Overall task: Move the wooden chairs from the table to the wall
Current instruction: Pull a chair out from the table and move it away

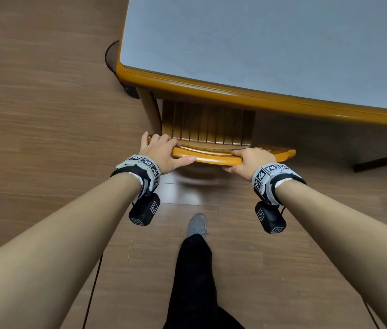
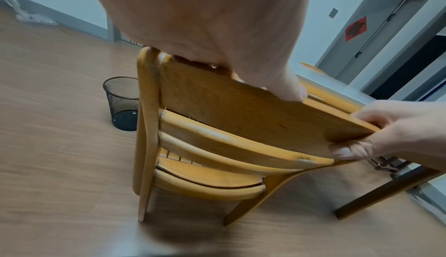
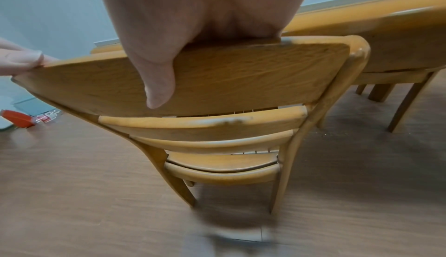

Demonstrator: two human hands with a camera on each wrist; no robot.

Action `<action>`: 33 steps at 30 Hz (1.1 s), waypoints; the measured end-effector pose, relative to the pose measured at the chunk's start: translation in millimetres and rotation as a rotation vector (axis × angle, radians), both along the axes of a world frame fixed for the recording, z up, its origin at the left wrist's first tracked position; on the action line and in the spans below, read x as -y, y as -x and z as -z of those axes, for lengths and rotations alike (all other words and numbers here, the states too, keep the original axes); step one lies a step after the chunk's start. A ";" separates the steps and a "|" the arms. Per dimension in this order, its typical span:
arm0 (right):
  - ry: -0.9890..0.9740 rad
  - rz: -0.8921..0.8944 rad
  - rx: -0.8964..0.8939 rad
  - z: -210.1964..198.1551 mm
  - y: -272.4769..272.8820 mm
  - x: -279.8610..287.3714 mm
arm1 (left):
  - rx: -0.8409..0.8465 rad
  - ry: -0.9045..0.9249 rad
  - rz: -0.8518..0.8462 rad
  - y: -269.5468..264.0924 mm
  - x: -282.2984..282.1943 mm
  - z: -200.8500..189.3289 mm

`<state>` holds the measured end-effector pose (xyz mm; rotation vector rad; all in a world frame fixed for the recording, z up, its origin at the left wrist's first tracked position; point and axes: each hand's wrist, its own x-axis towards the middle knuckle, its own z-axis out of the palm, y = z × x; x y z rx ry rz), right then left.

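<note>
A wooden chair (image 1: 209, 131) with a slatted seat stands tucked under the near edge of the table (image 1: 235, 91), its seat partly beneath the top. My left hand (image 1: 161, 151) grips the left end of the chair's top backrest rail, fingers over the front and thumb along the back. My right hand (image 1: 249, 160) grips the same rail toward its right end. In the left wrist view the chair (image 2: 217, 120) shows its backrest, lower slats and legs on the floor, with my right hand (image 2: 386, 133) at the rail's far end. The right wrist view shows the chair (image 3: 217, 81) from behind, my thumb down its back.
A black mesh waste bin (image 2: 123, 102) stands on the wooden floor left of the table corner. A dark table leg (image 2: 386, 190) and other chair legs (image 3: 405, 99) lie to the right. My foot (image 1: 197, 225) is behind the chair. A grey door (image 2: 376, 32) is beyond the table.
</note>
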<state>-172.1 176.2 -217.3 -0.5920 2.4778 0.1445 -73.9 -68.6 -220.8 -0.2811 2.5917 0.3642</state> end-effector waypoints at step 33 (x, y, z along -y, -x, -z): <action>0.062 -0.135 -0.005 1.7 -419.9 -250.0 | -0.088 0.021 -0.055 -445.8 -261.6 16.7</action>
